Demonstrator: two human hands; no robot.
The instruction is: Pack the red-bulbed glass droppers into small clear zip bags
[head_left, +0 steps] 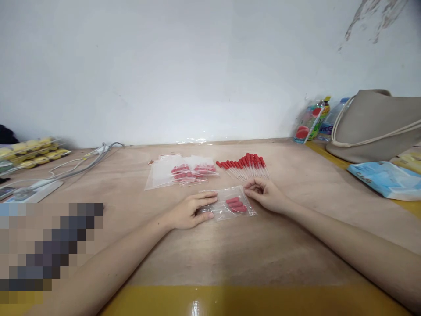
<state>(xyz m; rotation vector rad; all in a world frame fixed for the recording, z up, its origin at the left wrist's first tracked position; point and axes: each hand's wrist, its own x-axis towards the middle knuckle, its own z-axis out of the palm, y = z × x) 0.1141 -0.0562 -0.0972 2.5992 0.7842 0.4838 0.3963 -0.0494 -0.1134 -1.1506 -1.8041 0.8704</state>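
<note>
A small clear plastic bag (226,210) lies on the wooden table (230,250) with three red-bulbed droppers (236,204) inside. My left hand (190,210) rests flat on the bag's left part, fingers stretched out. My right hand (267,194) pinches the bag's upper right corner with curled fingers. Just beyond lies a fanned row of loose red-bulbed droppers (245,166). To their left sits a pile of filled clear bags (184,172).
A beige bag (375,125), drink bottles (312,119) and a blue packet (388,179) stand at the right. Cables (82,164), a white device (31,192) and trays of yellow items (33,152) lie at the left. A yellow strip (250,300) runs along the near edge.
</note>
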